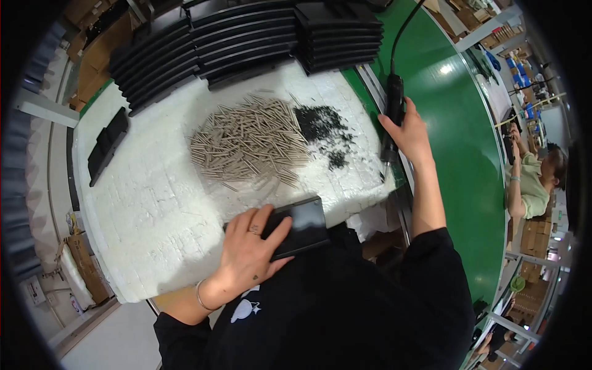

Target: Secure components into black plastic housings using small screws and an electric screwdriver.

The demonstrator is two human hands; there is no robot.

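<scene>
Case (309, 223) (glossy, 6 o'clock) judged light, stiff, slick; best taken by edges. Held under left hand (246, 250), fingers part-spread; driver (393, 92), 2 o'clock, gripped by right hand (412, 137), fingers curled.

Left end of flat black case (305, 223) lay hidden under left hand (250, 250). Right hand (412, 135) covered part of electric screwdriver (394, 95); its cord (396, 42) ran off the top edge. Small black parts (316, 122) were too tiny to identify. Lower metal pins (250, 142) lay buried in their heap. Co-worker's (531, 185) handwork, far right, was too small to make out.
</scene>
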